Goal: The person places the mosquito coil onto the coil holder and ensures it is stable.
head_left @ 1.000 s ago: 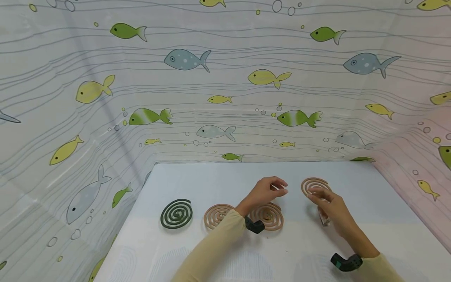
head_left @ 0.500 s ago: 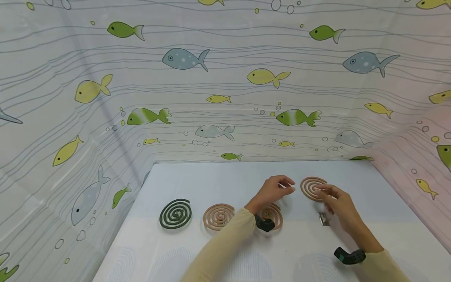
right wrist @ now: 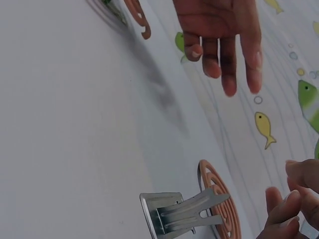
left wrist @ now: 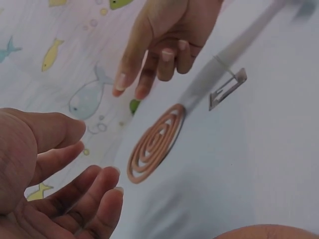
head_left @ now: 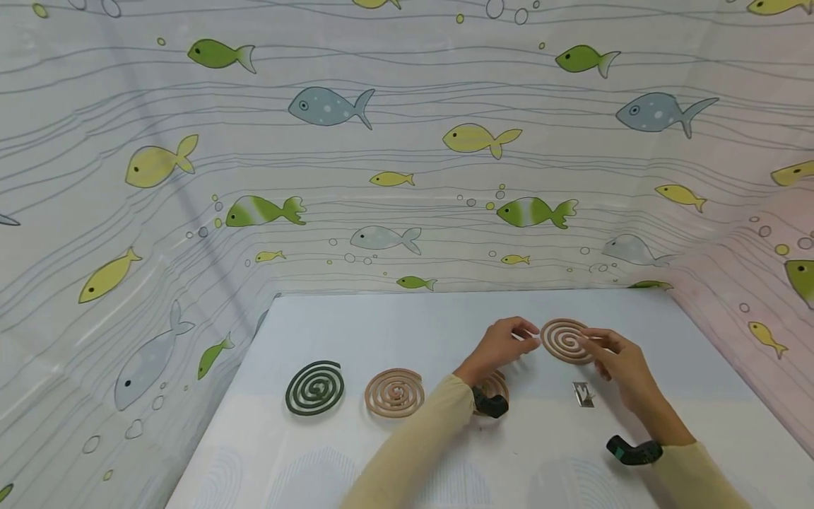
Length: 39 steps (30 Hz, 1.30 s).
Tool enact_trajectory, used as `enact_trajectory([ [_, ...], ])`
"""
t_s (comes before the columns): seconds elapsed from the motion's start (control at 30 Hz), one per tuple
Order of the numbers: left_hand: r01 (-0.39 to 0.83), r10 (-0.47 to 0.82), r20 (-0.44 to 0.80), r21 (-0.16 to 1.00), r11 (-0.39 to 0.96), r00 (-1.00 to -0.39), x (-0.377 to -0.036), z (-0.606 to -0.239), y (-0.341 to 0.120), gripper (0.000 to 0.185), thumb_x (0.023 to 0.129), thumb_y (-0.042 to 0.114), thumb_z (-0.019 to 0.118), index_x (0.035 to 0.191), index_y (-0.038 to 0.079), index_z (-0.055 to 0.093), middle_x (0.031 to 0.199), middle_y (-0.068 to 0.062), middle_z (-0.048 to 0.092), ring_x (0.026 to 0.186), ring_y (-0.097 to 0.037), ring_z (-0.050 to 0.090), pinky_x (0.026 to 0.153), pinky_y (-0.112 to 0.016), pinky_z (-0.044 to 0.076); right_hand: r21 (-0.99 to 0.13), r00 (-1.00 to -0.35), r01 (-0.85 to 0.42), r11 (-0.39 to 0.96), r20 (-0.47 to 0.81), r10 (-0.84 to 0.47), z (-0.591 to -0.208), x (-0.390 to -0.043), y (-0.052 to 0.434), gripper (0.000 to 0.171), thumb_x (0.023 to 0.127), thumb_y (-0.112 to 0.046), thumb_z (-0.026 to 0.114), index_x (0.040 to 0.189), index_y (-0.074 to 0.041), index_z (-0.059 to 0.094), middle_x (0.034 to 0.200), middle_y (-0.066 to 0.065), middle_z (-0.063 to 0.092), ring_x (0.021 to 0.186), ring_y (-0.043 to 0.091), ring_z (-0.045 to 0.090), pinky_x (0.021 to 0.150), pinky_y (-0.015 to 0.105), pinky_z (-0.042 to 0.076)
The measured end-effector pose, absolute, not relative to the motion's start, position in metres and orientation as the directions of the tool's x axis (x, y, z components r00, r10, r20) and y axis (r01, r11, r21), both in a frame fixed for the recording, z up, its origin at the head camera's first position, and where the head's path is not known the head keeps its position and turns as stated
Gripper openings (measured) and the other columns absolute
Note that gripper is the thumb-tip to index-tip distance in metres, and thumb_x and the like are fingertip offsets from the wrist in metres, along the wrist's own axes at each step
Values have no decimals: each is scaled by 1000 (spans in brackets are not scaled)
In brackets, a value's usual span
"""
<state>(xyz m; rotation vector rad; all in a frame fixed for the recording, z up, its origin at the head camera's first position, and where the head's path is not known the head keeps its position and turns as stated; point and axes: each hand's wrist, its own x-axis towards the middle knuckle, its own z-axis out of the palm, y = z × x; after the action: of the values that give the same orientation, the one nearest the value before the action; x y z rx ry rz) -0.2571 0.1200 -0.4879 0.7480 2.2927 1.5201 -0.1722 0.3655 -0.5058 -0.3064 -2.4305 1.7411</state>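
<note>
A brown mosquito coil (head_left: 552,353) lies flat at the back right of the white table. My left hand (head_left: 507,343) hovers by its left side, fingers loosely bent and holding nothing. On the other side is my right hand (head_left: 622,362), its fingertips overlapping the coil's edge in the head view. Seen from the left wrist, both the left hand (left wrist: 50,179) and right hand (left wrist: 172,37) are above the coil (left wrist: 144,162), with gaps between them and it. A thin metal coil stand (head_left: 583,394) with a raised prong rests just in front of the coil.
To the left, a dark green coil (head_left: 314,387) and a brown coil (head_left: 394,393) lie in a row, both with stands at their centres. Another brown coil (head_left: 498,382) is partly hidden by my left wrist. Fish-printed sheeting (head_left: 356,177) surrounds the table (head_left: 305,459).
My left hand has moved right, up close to the coil. My right hand has drawn a little right, away from the coil's middle, uncovering the metal stand. The coil has stayed nearly in place.
</note>
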Motion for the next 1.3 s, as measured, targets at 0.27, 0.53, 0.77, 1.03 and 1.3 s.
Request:
enact_trajectory([
  [0.27, 203, 556, 2, 932, 301, -831, -260, -495, 127, 22, 98, 25, 73, 118, 16, 72, 101, 8, 66, 84, -23, 70, 65, -27, 54, -945, -961, 125, 302, -40, 273, -507, -174, 374, 59, 100, -41, 69, 140, 0, 54, 101, 5, 60, 67, 13, 51, 56, 29, 44],
  [0.53, 148, 524, -28, 945, 291, -851, -267, -501, 137, 19, 98, 23, 74, 115, 14, 72, 95, 6, 65, 81, -28, 71, 66, -31, 56, -936, -953, 157, 316, -60, 296, -511, -181, 386, 61, 100, -43, 68, 143, -1, 52, 98, 1, 58, 66, 12, 50, 57, 28, 44],
  [0.77, 95, 502, -73, 949, 301, -862, -267, -506, 150, 24, 95, 13, 75, 118, 8, 70, 92, 4, 64, 73, -24, 68, 59, -26, 50, -936, -944, 198, 290, -102, 313, -517, -185, 394, 62, 100, -40, 69, 144, 0, 52, 94, 1, 59, 65, 12, 50, 57, 28, 44],
  [1.03, 49, 467, -96, 956, 288, -879, -267, -516, 159, 31, 91, 13, 80, 121, 9, 70, 89, 3, 65, 71, -20, 67, 60, -27, 50, -895, -921, 305, 325, -190, 341, -525, -193, 403, 67, 101, -41, 66, 152, -2, 46, 89, 5, 55, 61, 11, 49, 55, 28, 47],
  [1.3, 6, 426, -107, 967, 255, -899, -270, -518, 166, 33, 91, 11, 81, 122, 8, 70, 85, 3, 66, 71, -20, 65, 61, -29, 52, -858, -920, 334, 391, -207, 332, -528, -197, 408, 64, 103, -38, 64, 151, 2, 47, 71, 1, 52, 57, 12, 48, 51, 28, 45],
])
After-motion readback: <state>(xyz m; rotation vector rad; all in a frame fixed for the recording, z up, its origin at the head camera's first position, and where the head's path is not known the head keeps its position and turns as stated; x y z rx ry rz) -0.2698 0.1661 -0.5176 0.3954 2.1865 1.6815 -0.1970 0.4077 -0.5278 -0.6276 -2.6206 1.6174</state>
